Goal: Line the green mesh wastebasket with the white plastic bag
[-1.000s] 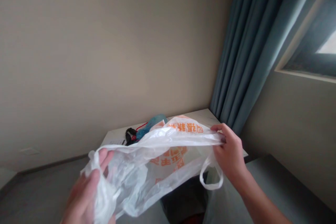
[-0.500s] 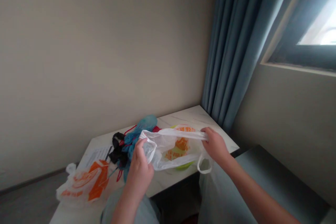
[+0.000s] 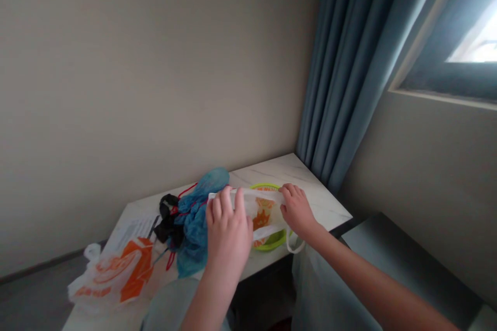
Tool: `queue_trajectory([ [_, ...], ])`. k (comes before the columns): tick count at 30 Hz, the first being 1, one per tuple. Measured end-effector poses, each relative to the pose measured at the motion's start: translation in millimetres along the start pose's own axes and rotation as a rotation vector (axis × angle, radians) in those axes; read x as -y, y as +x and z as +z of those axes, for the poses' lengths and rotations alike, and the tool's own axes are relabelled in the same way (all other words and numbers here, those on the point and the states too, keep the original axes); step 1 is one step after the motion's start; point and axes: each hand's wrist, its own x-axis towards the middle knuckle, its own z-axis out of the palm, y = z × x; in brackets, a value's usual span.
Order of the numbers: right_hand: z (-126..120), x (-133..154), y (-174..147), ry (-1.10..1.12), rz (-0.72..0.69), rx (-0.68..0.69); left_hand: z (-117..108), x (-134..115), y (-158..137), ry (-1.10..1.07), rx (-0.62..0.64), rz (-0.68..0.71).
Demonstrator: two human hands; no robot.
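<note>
A white plastic bag (image 3: 267,209) with orange print is stretched flat between my two hands above the table. My left hand (image 3: 230,222) lies over the bag's left end, back of the hand toward me, thumb and fingers around the folded plastic. At the right end, my right hand (image 3: 298,210) pinches the bag's edge, and a white handle loop hangs below it. Under the bag sits a yellow-green round basket (image 3: 276,241), mostly covered. Left of my left hand is a crumpled heap of blue plastic bags (image 3: 194,222) with red drawstrings.
Black crumpled plastic (image 3: 170,222) lies beside the blue heap. A second white bag with orange print (image 3: 116,271) is at the left edge of the marble-patterned table (image 3: 285,165). Behind are a wall and a blue curtain (image 3: 349,62); a dark surface (image 3: 404,264) stands at right.
My left hand has moved right and turned over the bag, and my right hand has come slightly left. The bag spans a shorter width, and more of the basket shows.
</note>
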Motion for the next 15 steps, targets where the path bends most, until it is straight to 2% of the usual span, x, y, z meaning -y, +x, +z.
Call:
queue_trajectory([
  [3,2,2,5,-0.053,-0.061,0.051,29,4,25,-0.032,0.073,0.153],
  [9,11,-15,6,-0.198,0.046,0.289,117,42,51,0.035,0.38,0.105],
  [12,16,-28,5,-0.251,0.007,0.331,140,51,48,0.032,0.456,0.072],
  [15,24,-38,3,-0.237,0.015,0.307,154,54,40,0.019,0.441,-0.019],
])
